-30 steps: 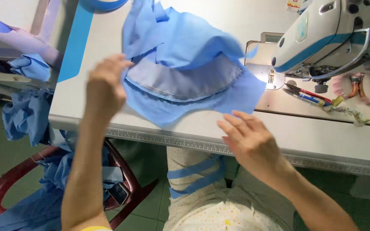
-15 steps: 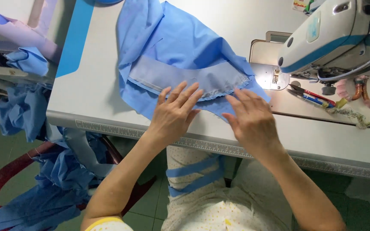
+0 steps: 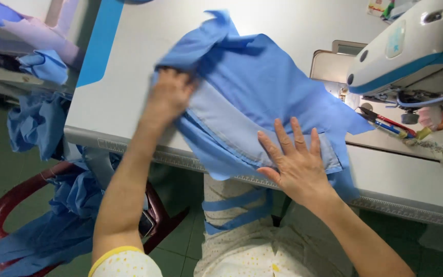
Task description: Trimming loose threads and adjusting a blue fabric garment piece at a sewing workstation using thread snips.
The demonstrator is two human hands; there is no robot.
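A blue fabric piece [image 3: 273, 82] with a pale grey lining strip [image 3: 242, 131] lies across the white sewing table [image 3: 124, 66], its near end hanging over the front edge. My left hand [image 3: 169, 95] grips the fabric's left end, fingers closed on a fold. My right hand [image 3: 293, 159] lies flat with fingers spread on the grey strip near the table's front edge. The white and blue sewing machine [image 3: 411, 51] stands to the right, apart from both hands.
Red and blue scissors [image 3: 385, 123] and scraps lie under the machine head. A dark red chair [image 3: 6, 215] heaped with blue cloth [image 3: 52, 205] stands to my left. More blue and pink pieces [image 3: 42, 64] sit on a side stand. Blue strips [image 3: 237, 205] rest on my lap.
The fabric has been turned and pulled toward me, now overhanging the front edge. My left hand moved from the strip's middle to the fabric's left end and grasped it. My right hand stayed flat on it.
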